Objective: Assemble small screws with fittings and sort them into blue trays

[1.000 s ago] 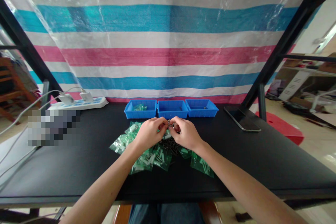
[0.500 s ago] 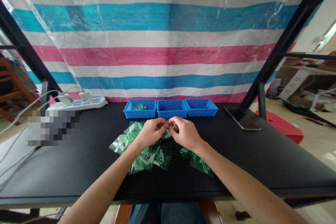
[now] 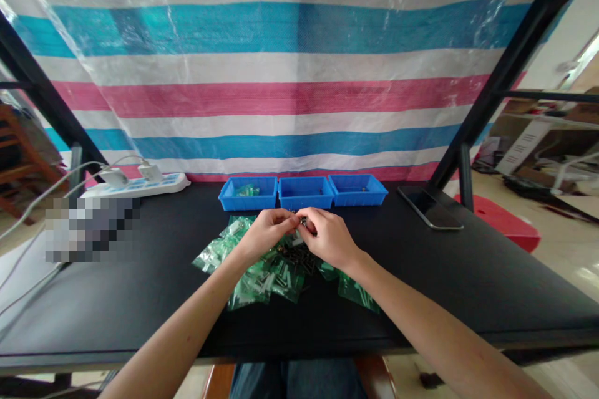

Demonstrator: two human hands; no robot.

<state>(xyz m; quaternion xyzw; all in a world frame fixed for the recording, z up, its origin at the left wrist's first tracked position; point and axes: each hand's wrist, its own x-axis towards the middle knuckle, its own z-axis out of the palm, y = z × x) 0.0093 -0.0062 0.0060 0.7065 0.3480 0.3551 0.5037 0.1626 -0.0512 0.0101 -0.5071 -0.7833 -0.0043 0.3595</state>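
My left hand [image 3: 266, 234] and my right hand [image 3: 330, 235] meet above a pile of dark screws [image 3: 299, 257], fingertips pinched together. Between them is a small metal piece [image 3: 303, 221], mostly covered by the fingers; its shape is too small to tell. Green plastic bags [image 3: 250, 280] with pale pieces inside spread around and left of the screws. Another green bag [image 3: 356, 292] lies beside my right wrist.
Three blue trays stand behind my hands: the left one [image 3: 248, 202] holds green bags, the middle [image 3: 306, 201] and right [image 3: 358, 198] a few tiny bits. A phone [image 3: 430, 209] lies right, a power strip [image 3: 161, 186] back left. Black frame bars rise at both sides.
My hands stay together over the pile, with only small finger movements. The whole view has shifted very slightly.
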